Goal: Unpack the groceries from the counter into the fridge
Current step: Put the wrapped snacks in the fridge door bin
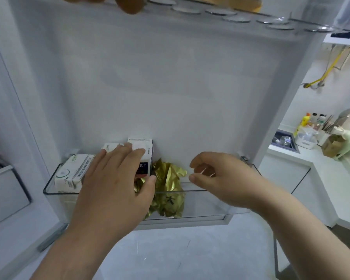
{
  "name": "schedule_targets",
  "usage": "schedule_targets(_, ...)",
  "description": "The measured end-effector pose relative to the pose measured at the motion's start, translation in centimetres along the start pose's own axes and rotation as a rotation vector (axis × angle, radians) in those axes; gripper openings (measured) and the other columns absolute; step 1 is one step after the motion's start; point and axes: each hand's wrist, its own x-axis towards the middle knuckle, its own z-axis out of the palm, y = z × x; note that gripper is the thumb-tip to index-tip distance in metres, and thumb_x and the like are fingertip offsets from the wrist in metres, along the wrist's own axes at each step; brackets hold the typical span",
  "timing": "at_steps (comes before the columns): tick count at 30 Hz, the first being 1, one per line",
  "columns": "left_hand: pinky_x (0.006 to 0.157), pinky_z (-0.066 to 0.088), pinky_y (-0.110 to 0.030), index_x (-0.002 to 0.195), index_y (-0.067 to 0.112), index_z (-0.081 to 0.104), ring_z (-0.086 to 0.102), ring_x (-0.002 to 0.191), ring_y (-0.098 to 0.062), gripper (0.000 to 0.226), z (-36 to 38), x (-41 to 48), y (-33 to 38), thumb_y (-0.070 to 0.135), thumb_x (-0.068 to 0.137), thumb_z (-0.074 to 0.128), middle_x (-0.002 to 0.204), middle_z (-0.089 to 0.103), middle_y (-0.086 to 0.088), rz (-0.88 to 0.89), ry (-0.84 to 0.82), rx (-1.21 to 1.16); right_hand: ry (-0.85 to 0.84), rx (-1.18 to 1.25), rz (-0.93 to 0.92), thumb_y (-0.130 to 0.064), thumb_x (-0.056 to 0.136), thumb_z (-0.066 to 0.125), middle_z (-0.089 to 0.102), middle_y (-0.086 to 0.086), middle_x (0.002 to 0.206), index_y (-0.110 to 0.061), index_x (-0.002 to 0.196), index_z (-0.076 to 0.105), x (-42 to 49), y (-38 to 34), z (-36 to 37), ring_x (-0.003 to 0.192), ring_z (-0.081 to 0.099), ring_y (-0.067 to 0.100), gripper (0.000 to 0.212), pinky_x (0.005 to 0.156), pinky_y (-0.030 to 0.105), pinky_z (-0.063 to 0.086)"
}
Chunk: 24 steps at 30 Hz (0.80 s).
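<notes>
While left hand (113,184) grips carton (144,156), foil (170,178) — beside.

There are three white cartons (73,174) in the one clear door shelf (202,203). There is one crumpled gold bag (170,178). There are two hands, a left hand (111,190) and a right hand (220,178). One sink (284,139) is in the counter (311,160).
</notes>
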Motion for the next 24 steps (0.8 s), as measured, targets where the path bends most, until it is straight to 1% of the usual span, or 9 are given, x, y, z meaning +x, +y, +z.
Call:
schedule_targets(2, 0.116, 0.002, -0.025, 0.139, 0.029, 0.049, 0.022, 0.142, -0.011, 0.071, -0.5, 0.2, 0.4, 0.062, 0.079, 0.028, 0.154, 0.037, 0.003, 0.008, 0.011, -0.068, 0.136, -0.073, -0.019, -0.040, 0.094, 0.058, 0.058, -0.026, 0.112, -0.039, 0.127, 0.057, -1.5, 0.7, 0.2, 0.103, 0.056, -0.003, 0.033, 0.092, 0.017, 0.045)
schedule_targets(4, 0.114, 0.004, -0.024, 0.137, 0.029, 0.053, 0.021, 0.141, -0.009, 0.067, -1.0, 0.3, 1.4, 0.059, 0.080, 0.035, 0.154, 0.038, 0.003, 0.037, 0.053, -0.118, 0.229, -0.153, -0.044, -0.033, 0.096, 0.057, 0.056, -0.025, 0.121, -0.038, 0.133, 0.055, -2.9, 1.6, 0.3, 0.114, 0.052, 0.002, 0.037, 0.093, 0.014, 0.036)
schedule_targets(6, 0.112, 0.014, -0.025, 0.128, 0.023, 0.062, 0.030, 0.133, -0.011, 0.055, -1.1, 0.2, 2.9, 0.049, 0.082, 0.047, 0.146, 0.049, -0.003, 0.106, 0.089, -0.178, 0.311, -0.164, -0.041, -0.028, 0.095, 0.059, 0.059, -0.019, 0.127, -0.034, 0.131, 0.058, -4.5, 2.8, 0.3, 0.118, 0.052, 0.007, 0.037, 0.091, 0.016, 0.035)
schedule_targets(9, 0.108, 0.022, -0.016, 0.116, 0.015, 0.069, 0.047, 0.124, -0.015, 0.048, -0.6, -0.4, 5.9, 0.043, 0.081, 0.050, 0.133, 0.060, -0.006, 0.226, 0.108, -0.298, 0.389, -0.141, -0.026, -0.025, 0.091, 0.065, 0.063, -0.016, 0.122, -0.029, 0.124, 0.063, -7.5, 4.9, 0.0, 0.111, 0.058, 0.010, 0.034, 0.088, 0.017, 0.040)
schedule_targets(12, 0.104, 0.024, -0.014, 0.113, 0.016, 0.071, 0.046, 0.120, -0.011, 0.047, 0.9, -1.6, 9.6, 0.043, 0.081, 0.050, 0.129, 0.063, -0.005, 0.301, 0.011, -0.344, 0.398, -0.136, 0.035, -0.025, 0.091, 0.065, 0.063, -0.017, 0.119, -0.029, 0.123, 0.063, -10.9, 7.5, -1.0, 0.105, 0.059, 0.006, 0.033, 0.084, 0.015, 0.039)
schedule_targets(17, 0.105, 0.032, -0.020, 0.123, 0.022, 0.067, 0.050, 0.124, -0.008, 0.053, 4.5, -3.2, 16.8, 0.049, 0.083, 0.046, 0.132, 0.062, 0.004, 0.456, -0.210, -0.245, 0.399, -0.155, 0.188, -0.031, 0.096, 0.059, 0.057, -0.021, 0.129, -0.032, 0.133, 0.056, -18.1, 13.2, -3.6, 0.121, 0.050, 0.001, 0.037, 0.098, 0.012, 0.034)
schedule_targets(19, 0.100, 0.035, -0.027, 0.123, 0.021, 0.067, 0.059, 0.120, -0.015, 0.048, 5.9, -3.7, 20.0, 0.044, 0.082, 0.056, 0.130, 0.064, 0.004, 0.515, -0.247, -0.189, 0.405, -0.178, 0.265, -0.029, 0.097, 0.056, 0.056, -0.022, 0.130, -0.033, 0.134, 0.055, -21.4, 15.8, -4.6, 0.122, 0.049, 0.001, 0.037, 0.097, 0.010, 0.031)
schedule_targets(21, 0.098, 0.038, -0.027, 0.124, 0.021, 0.066, 0.061, 0.119, -0.018, 0.045, 7.2, -4.4, 23.6, 0.032, 0.081, 0.072, 0.131, 0.063, 0.003, 0.582, -0.276, -0.166, 0.413, -0.216, 0.340, -0.028, 0.097, 0.054, 0.055, -0.021, 0.131, -0.033, 0.134, 0.054, -25.0, 18.3, -5.4, 0.124, 0.047, 0.002, 0.038, 0.096, 0.009, 0.028)
schedule_targets(24, 0.100, 0.037, -0.025, 0.130, 0.026, 0.062, 0.054, 0.126, -0.012, 0.047, 8.6, -6.4, 29.6, 0.032, 0.084, 0.072, 0.137, 0.057, 0.011, 0.644, -0.323, -0.191, 0.440, -0.249, 0.444, -0.032, 0.098, 0.051, 0.050, -0.022, 0.136, -0.035, 0.138, 0.050, -31.0, 21.7, -6.7, 0.128, 0.041, -0.001, 0.040, 0.098, 0.007, 0.023)
